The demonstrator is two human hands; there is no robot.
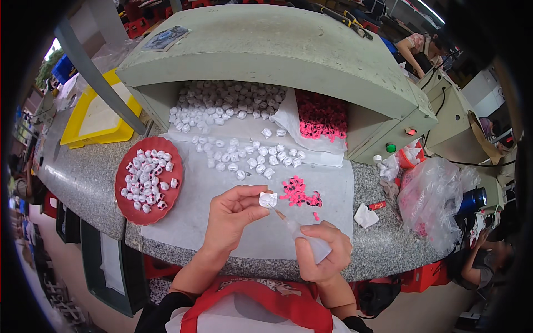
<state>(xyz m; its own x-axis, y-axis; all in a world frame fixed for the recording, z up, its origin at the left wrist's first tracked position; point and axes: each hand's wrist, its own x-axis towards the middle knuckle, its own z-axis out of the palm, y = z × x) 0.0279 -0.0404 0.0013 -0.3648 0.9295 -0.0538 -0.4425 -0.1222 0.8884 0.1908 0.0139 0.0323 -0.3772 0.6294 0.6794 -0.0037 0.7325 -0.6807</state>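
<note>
Between the thumb and fingers of my left hand (236, 213) is a small white figure head (268, 200). My right hand (325, 251) is wrapped round a translucent squeeze bottle (312, 242), whose thin nozzle points up-left at the white head; whether the tip touches it I cannot tell. Just beyond, a heap of small pink and black pieces (298, 191) lies on white paper (194, 211). Many loose white heads (252, 158) are scattered farther back. At the left, a red scalloped plate (124, 172) holds several white heads with pink and dark parts on them.
A grey-green metal housing (266, 44) arches over more white heads and a pile of pink pieces (322, 119). A yellow tray (89, 141) stands at the left. To the right are crumpled tissue (366, 215) and a clear plastic bag (430, 197). Other people work nearby.
</note>
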